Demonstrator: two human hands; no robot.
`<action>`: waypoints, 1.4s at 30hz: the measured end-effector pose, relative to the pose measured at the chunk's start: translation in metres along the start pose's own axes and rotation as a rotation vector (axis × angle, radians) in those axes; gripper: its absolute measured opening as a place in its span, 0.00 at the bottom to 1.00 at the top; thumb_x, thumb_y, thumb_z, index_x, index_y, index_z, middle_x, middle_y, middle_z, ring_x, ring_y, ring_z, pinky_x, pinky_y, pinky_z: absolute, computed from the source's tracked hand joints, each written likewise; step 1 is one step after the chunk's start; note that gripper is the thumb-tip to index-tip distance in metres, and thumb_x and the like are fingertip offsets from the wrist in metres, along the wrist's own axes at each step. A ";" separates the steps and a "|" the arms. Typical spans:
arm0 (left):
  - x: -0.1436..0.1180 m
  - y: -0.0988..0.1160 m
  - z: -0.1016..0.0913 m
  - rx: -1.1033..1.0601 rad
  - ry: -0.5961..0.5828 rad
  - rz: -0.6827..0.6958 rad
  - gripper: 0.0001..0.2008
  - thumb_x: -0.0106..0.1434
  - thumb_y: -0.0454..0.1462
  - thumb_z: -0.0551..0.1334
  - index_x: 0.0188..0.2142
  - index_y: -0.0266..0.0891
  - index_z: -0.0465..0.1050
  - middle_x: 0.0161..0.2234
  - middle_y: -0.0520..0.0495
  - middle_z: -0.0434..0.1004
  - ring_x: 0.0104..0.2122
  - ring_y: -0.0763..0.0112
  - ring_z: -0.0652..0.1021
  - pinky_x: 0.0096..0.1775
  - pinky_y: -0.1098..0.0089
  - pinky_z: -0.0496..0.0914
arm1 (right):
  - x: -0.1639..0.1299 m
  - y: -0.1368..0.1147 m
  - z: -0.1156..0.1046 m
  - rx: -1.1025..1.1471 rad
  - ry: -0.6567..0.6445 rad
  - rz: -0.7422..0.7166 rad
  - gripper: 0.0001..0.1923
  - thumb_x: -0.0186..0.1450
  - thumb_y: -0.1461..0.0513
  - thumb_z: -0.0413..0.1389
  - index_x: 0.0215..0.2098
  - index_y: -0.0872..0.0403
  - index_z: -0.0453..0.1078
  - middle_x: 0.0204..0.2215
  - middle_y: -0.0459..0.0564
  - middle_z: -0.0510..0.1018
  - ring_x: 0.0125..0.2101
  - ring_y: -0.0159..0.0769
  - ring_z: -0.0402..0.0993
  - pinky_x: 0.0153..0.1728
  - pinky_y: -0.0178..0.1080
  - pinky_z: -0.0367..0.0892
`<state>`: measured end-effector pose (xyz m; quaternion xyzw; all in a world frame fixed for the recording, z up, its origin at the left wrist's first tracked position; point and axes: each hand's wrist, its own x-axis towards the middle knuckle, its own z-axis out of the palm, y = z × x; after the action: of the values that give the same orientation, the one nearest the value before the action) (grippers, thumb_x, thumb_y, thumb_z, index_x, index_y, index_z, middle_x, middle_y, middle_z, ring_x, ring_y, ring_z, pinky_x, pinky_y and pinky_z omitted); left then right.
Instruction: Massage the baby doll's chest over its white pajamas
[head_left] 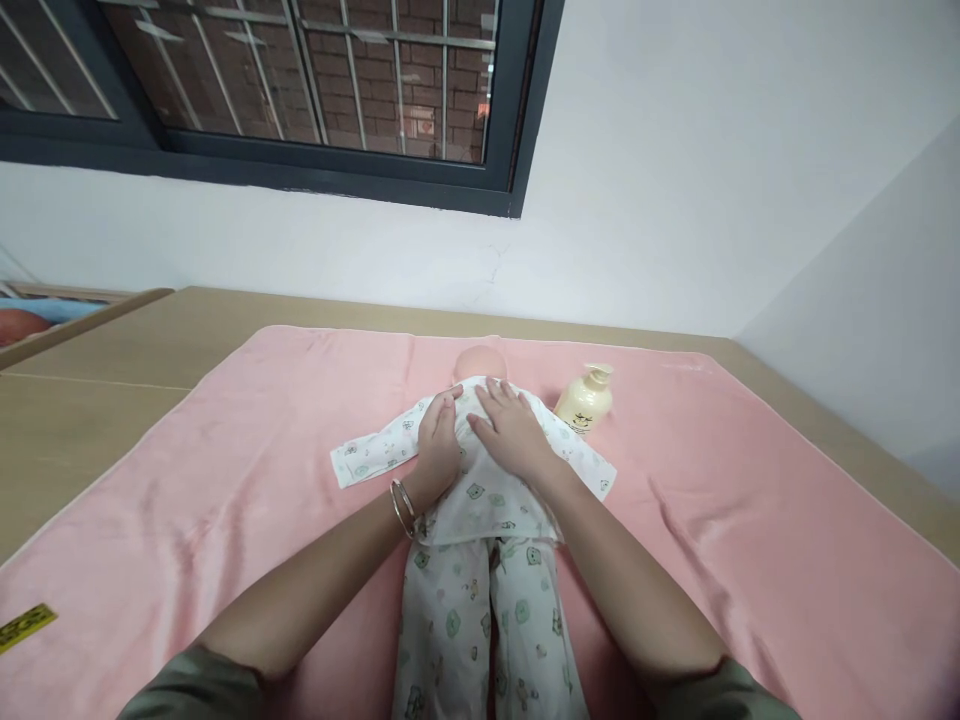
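Observation:
A baby doll (pixel 480 362) lies on its back, only the smooth top of its head showing beyond my hands. It has on a white printed top (pixel 480 500) with the sleeves spread to both sides, and matching trousers (pixel 450 610) reach toward me. Against the left side of the chest rests my left hand (pixel 441 440), turned on its edge with fingers extended. My right hand (pixel 514 428) lies flat on the right part of the chest, fingers spread a little. Neither hand grips anything. The doll's face is hidden.
A pale yellow pump bottle (pixel 585 400) stands beside the doll's right-hand sleeve. Beneath everything is a pink blanket (pixel 262 480) over a wooden surface (pixel 112 430). A yellow label strip (pixel 27 628) is at the left edge. White wall and a barred window rise behind.

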<state>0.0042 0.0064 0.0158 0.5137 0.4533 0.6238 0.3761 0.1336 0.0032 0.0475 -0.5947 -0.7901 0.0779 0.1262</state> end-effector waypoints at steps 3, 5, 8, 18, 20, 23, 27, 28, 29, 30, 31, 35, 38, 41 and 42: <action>0.000 0.000 0.000 0.016 0.000 -0.008 0.19 0.73 0.44 0.49 0.48 0.40 0.76 0.53 0.40 0.79 0.57 0.58 0.75 0.63 0.56 0.66 | -0.002 -0.003 -0.001 -0.050 0.028 0.169 0.36 0.76 0.50 0.41 0.73 0.67 0.49 0.71 0.70 0.53 0.72 0.56 0.48 0.69 0.57 0.48; 0.000 -0.001 -0.001 0.018 -0.005 -0.011 0.19 0.73 0.45 0.49 0.48 0.39 0.75 0.53 0.40 0.78 0.57 0.58 0.75 0.63 0.56 0.65 | -0.013 -0.015 -0.002 -0.125 0.031 0.160 0.32 0.76 0.56 0.42 0.72 0.67 0.51 0.71 0.71 0.53 0.71 0.59 0.49 0.68 0.59 0.48; 0.000 -0.004 -0.001 0.031 -0.025 -0.012 0.20 0.74 0.46 0.48 0.49 0.38 0.75 0.53 0.38 0.78 0.57 0.57 0.75 0.64 0.55 0.65 | -0.029 -0.030 -0.010 -0.157 -0.078 -0.106 0.29 0.73 0.62 0.43 0.72 0.58 0.56 0.72 0.59 0.54 0.72 0.58 0.46 0.69 0.63 0.43; -0.008 -0.028 0.007 0.622 -0.167 0.238 0.25 0.73 0.43 0.49 0.62 0.30 0.65 0.67 0.27 0.62 0.69 0.46 0.62 0.67 0.43 0.57 | 0.007 0.021 -0.004 0.101 0.023 0.094 0.32 0.76 0.52 0.41 0.73 0.62 0.53 0.73 0.62 0.50 0.73 0.49 0.43 0.71 0.53 0.46; -0.008 -0.029 0.007 0.750 -0.195 0.291 0.25 0.73 0.41 0.50 0.63 0.28 0.64 0.67 0.26 0.62 0.69 0.44 0.61 0.67 0.42 0.58 | 0.008 0.020 0.002 0.069 0.081 0.193 0.31 0.76 0.54 0.40 0.71 0.65 0.55 0.72 0.65 0.55 0.72 0.50 0.48 0.70 0.51 0.48; 0.001 -0.029 0.003 0.875 -0.223 0.342 0.24 0.73 0.41 0.50 0.62 0.29 0.65 0.64 0.27 0.67 0.66 0.45 0.66 0.65 0.45 0.61 | -0.002 0.003 0.005 -0.073 0.084 0.212 0.29 0.76 0.58 0.39 0.69 0.68 0.58 0.67 0.69 0.64 0.69 0.52 0.56 0.68 0.51 0.52; 0.019 -0.030 -0.006 0.981 -0.291 0.395 0.22 0.73 0.42 0.49 0.59 0.31 0.67 0.59 0.31 0.73 0.62 0.50 0.71 0.62 0.50 0.66 | -0.017 -0.021 0.003 -0.261 0.083 0.139 0.27 0.75 0.62 0.41 0.68 0.68 0.59 0.62 0.73 0.69 0.64 0.54 0.66 0.61 0.50 0.63; 0.021 -0.030 -0.007 1.008 -0.296 0.410 0.22 0.73 0.42 0.49 0.59 0.30 0.67 0.59 0.30 0.73 0.61 0.50 0.72 0.62 0.50 0.66 | -0.019 -0.023 0.002 -0.275 0.079 0.138 0.27 0.75 0.62 0.41 0.67 0.67 0.60 0.61 0.73 0.70 0.61 0.54 0.69 0.58 0.49 0.65; 0.021 -0.030 -0.007 1.033 -0.292 0.425 0.23 0.73 0.41 0.49 0.59 0.29 0.67 0.59 0.29 0.73 0.61 0.49 0.72 0.61 0.49 0.67 | -0.018 -0.022 0.001 -0.269 0.075 0.145 0.26 0.75 0.62 0.41 0.67 0.66 0.61 0.60 0.73 0.72 0.58 0.54 0.72 0.56 0.48 0.67; 0.019 -0.029 -0.007 1.057 -0.284 0.443 0.23 0.73 0.41 0.49 0.59 0.28 0.67 0.58 0.28 0.73 0.61 0.48 0.71 0.61 0.48 0.67 | -0.016 -0.019 0.000 -0.246 0.073 0.157 0.25 0.75 0.62 0.41 0.66 0.65 0.63 0.59 0.71 0.73 0.57 0.53 0.73 0.55 0.48 0.68; 0.016 -0.027 -0.006 1.079 -0.274 0.461 0.23 0.73 0.41 0.49 0.59 0.27 0.67 0.58 0.27 0.73 0.61 0.47 0.71 0.60 0.47 0.67 | -0.013 -0.015 -0.002 -0.210 0.070 0.164 0.25 0.75 0.61 0.41 0.65 0.64 0.64 0.59 0.69 0.73 0.58 0.51 0.73 0.56 0.47 0.67; 0.000 -0.018 -0.001 1.136 -0.270 0.519 0.22 0.73 0.37 0.48 0.59 0.27 0.67 0.59 0.28 0.74 0.61 0.48 0.72 0.61 0.48 0.66 | 0.003 0.011 -0.003 -0.043 0.059 0.178 0.27 0.76 0.56 0.43 0.68 0.61 0.61 0.67 0.64 0.65 0.68 0.49 0.59 0.67 0.48 0.54; -0.003 -0.010 -0.001 1.150 -0.295 0.507 0.22 0.72 0.36 0.49 0.59 0.27 0.68 0.60 0.30 0.73 0.61 0.50 0.72 0.61 0.51 0.66 | 0.006 0.017 -0.002 -0.025 0.037 0.175 0.29 0.76 0.55 0.43 0.70 0.63 0.58 0.69 0.64 0.61 0.70 0.50 0.54 0.69 0.51 0.48; 0.008 -0.006 -0.006 1.139 -0.324 0.435 0.22 0.72 0.40 0.51 0.59 0.28 0.69 0.59 0.30 0.74 0.61 0.49 0.73 0.61 0.52 0.66 | -0.003 0.003 -0.002 -0.106 0.009 0.176 0.29 0.77 0.57 0.41 0.71 0.66 0.55 0.69 0.67 0.61 0.69 0.54 0.55 0.69 0.53 0.49; 0.013 -0.005 -0.009 1.136 -0.336 0.401 0.23 0.72 0.41 0.52 0.58 0.29 0.69 0.58 0.31 0.75 0.60 0.49 0.73 0.61 0.51 0.67 | -0.008 -0.005 -0.003 -0.131 0.000 0.174 0.29 0.76 0.58 0.41 0.71 0.66 0.55 0.68 0.68 0.61 0.69 0.54 0.56 0.68 0.53 0.50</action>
<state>-0.0067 0.0189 0.0140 0.7996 0.5438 0.2544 -0.0140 0.1322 -0.0056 0.0507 -0.6680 -0.7390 0.0367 0.0796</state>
